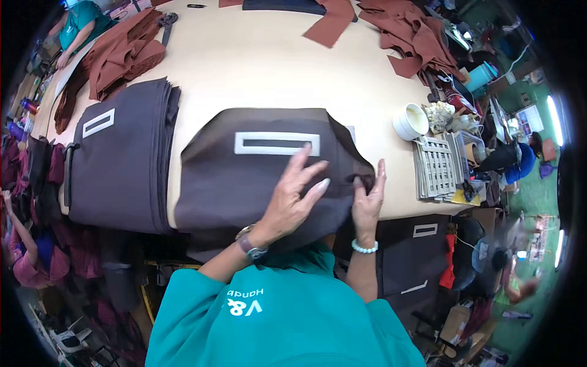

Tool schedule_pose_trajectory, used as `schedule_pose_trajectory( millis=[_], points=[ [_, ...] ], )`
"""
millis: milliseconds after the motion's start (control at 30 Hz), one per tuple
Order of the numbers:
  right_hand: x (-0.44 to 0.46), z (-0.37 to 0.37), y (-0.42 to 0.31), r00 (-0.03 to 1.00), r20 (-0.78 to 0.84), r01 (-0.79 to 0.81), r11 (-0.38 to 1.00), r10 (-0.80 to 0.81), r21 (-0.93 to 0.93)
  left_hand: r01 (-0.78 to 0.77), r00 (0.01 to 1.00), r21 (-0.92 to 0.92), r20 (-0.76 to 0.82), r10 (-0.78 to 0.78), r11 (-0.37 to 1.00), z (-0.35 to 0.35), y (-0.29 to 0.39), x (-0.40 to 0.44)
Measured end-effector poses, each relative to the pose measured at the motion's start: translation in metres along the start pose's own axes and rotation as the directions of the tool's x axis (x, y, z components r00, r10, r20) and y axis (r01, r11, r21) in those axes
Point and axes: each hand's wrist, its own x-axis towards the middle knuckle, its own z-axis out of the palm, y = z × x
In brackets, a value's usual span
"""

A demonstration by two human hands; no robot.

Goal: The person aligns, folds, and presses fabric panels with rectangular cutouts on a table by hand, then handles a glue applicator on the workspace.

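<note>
A dark brown fabric piece point(244, 183) lies in front of me on the pale table, with a white rectangular frame point(277, 151) near its top. Over the fabric, just below the frame's right end, is my left hand point(293, 196), fingers spread and holding nothing. My right hand point(368, 199) pinches the fabric's right edge between thumb and fingers, and that edge is lifted and folded. To the left sits a thick stack of dark fabric point(122, 159) with a similar white frame point(98, 123) on top.
Rust-brown fabric piles point(125, 52) lie at the far left and back right point(406, 33) of the table point(257, 67). At right stand a white cup point(411, 122) and slotted white templates point(435, 168). A co-worker in a teal shirt point(82, 24) is at the far left.
</note>
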Motion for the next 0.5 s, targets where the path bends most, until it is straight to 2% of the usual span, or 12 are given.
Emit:
schedule_pose_trajectory(
  millis=[33, 100, 167, 200, 300, 333, 433, 500],
  points=[
    [0.007, -0.01, 0.005, 1.0, -0.012, -0.004, 1.0, 0.003, -0.024, -0.081, 0.995, 0.227, -0.029, 0.09, 0.97, -0.008, 0.001, -0.002],
    [0.017, -0.027, 0.005, 0.999, -0.032, 0.014, 0.995, -0.017, -0.095, -0.063, 0.992, 0.572, -0.057, 0.116, 0.818, -0.027, -0.009, -0.008],
    [0.026, -0.042, 0.012, 0.999, -0.031, -0.015, 0.983, 0.01, -0.185, 0.019, 0.999, 0.679, -0.046, 0.016, 0.734, -0.042, -0.018, -0.014],
    [0.028, -0.047, 0.013, 0.998, -0.04, 0.03, 0.951, -0.045, -0.307, 0.059, 0.998, 0.705, -0.029, -0.055, 0.707, -0.046, -0.023, -0.019],
    [0.029, -0.053, 0.009, 0.999, -0.035, -0.018, 0.924, 0.005, -0.383, 0.011, 0.994, 0.819, 0.054, -0.096, 0.573, -0.047, -0.032, -0.026],
    [0.029, -0.054, 0.005, 0.998, -0.056, -0.033, 0.888, 0.008, -0.458, -0.005, 0.993, 0.819, 0.071, -0.093, 0.574, -0.046, -0.032, -0.027],
    [0.054, -0.075, 0.004, 0.997, -0.04, 0.026, 0.766, -0.067, -0.643, -0.003, 0.991, 0.837, 0.076, -0.111, 0.547, -0.043, -0.029, -0.029],
    [0.088, -0.093, 0.006, 0.964, -0.024, 0.167, 0.673, -0.264, -0.721, -0.007, 0.99, 0.833, 0.084, -0.114, 0.553, -0.043, -0.031, -0.029]
  ],
)
